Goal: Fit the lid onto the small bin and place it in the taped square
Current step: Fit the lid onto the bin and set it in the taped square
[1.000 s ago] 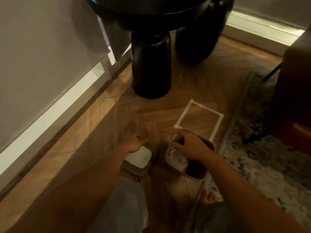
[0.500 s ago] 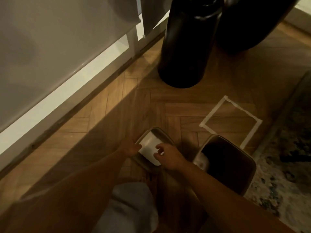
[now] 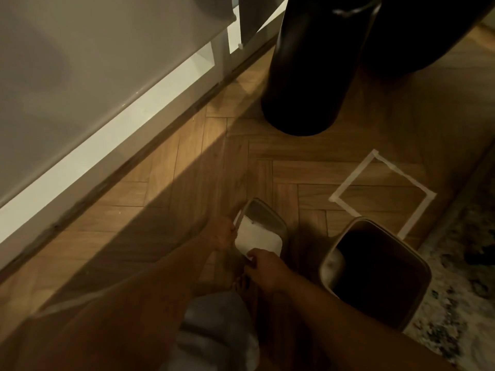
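Observation:
The lid (image 3: pixel 263 231), a grey frame with a white swing flap, is tilted up off the wooden floor. My left hand (image 3: pixel 221 232) grips its left edge and my right hand (image 3: pixel 263 269) pinches its near edge. The small grey bin (image 3: pixel 375 271) stands open and upright to the right of the lid, its mouth dark, with a pale patch inside its left wall. The taped square (image 3: pixel 383 195) of white tape lies on the floor just beyond the bin; the bin's far rim overlaps its near corner.
Thick black table legs (image 3: pixel 308 76) stand on the floor beyond the square. A pale wall with a white skirting strip (image 3: pixel 107 135) runs along the left. A patterned rug (image 3: pixel 455 277) borders the bin on the right. My knee in grey cloth (image 3: pixel 214 336) and bare toes are below the lid.
My right hand left the bin and joined the left hand on the lid. The lid has been tipped up from lying flat. The view has swung left and closer.

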The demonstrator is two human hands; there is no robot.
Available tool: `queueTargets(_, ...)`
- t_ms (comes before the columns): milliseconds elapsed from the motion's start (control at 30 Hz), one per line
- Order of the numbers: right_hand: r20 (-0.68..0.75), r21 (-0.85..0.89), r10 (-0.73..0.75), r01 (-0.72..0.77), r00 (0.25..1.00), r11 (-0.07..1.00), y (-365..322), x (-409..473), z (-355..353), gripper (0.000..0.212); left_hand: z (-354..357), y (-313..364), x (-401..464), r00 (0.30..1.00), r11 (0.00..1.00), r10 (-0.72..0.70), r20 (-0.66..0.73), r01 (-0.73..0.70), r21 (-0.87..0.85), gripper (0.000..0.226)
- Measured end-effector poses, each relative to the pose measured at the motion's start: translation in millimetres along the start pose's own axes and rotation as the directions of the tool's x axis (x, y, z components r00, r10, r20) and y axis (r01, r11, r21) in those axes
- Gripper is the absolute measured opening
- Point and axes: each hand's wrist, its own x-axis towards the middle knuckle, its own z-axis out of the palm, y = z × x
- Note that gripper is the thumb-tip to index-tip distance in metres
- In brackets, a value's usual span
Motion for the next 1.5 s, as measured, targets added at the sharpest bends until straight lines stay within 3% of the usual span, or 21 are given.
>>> queueTargets(133,-0.036,0.022,-0.081,0.081,0.996,0.996,-13,-10,-15,0.048,-33,17,-13,0.991,0.991,0.046,0.127,-0.029,-0.134,0.021)
queueTargets(233,-0.053,0.013,-0.122,0.123,0.991,0.992,-24,-22,-24,0.029,-53,20,-25,0.986,0.952,0.011,0.169,0.041,-0.304,0.025)
queueTargets(333,-0.137,0.047,-0.176,0.183,0.975,0.982,-39,-37,-36,0.023,-70,21,-42,0.998,0.938,0.048,-0.033,-0.057,-0.341,0.022)
queueTargets(433,-0.215,0.143,-0.181,0.215,0.960,0.966,-57,-60,-58,0.012,-78,23,-75,0.967,0.913,0.122,-0.224,-0.198,-0.357,0.014)
queueTargets(533,-0.204,0.319,-0.110,0.173,0.973,0.932,-66,-88,-87,0.012,-79,24,-106,0.934,0.812,0.149,-0.326,-0.304,-0.499,0.040)
queueTargets(633,-0.148,0.576,-0.080,0.151,0.986,0.803,-64,-124,-108,0.015,-78,25,-123,0.904,0.750,0.128,-0.407,-0.357,-0.557,0.052)
queueTargets(733,-0.146,0.710,-0.085,0.164,0.986,0.685,-52,-155,-124,0.016,-72,33,-130,0.954,0.776,0.086,-0.288,-0.245,-0.581,0.099)
queueTargets(800,-0.158,0.790,-0.095,0.183,0.983,0.585,-41,-169,-136,0.022,-67,44,-129,0.978,0.824,0.067,-0.199,-0.167,-0.542,0.117)
queueTargets(1033,-0.243,0.954,-0.010,0.241,0.970,0.176,-2,-190,-174,0.034,-53,90,-118,0.982,0.810,0.187,-0.035,-0.174,-0.559,0.113)
queueTargets(1200,-0.231,0.971,0.048,0.227,0.972,0.079,33,-193,-194,0.029,-45,137,-108,0.961,0.716,0.276,0.022,-0.190,-0.671,0.106)
queueTargets(1267,-0.247,0.965,0.139,0.229,0.959,0.129,49,-191,-200,0.025,-43,151,-104,0.963,0.725,0.261,0.062,-0.153,-0.671,0.093)
queueTargets(1333,-0.318,0.922,0.278,0.227,0.907,0.313,69,-188,-203,0.023,-39,162,-99,0.962,0.749,0.252,0.100,-0.129,-0.649,0.080)
queueTargets(1400,-0.421,0.843,0.375,0.204,0.826,0.498,89,-186,-204,0.027,-34,173,-96,0.947,0.768,0.283,0.152,-0.129,-0.628,0.086)
queueTargets(1500,-0.521,0.753,0.431,0.158,0.737,0.639,105,-189,-203,0.039,-27,187,-92,0.924,0.805,0.334,0.187,-0.176,-0.567,0.101)
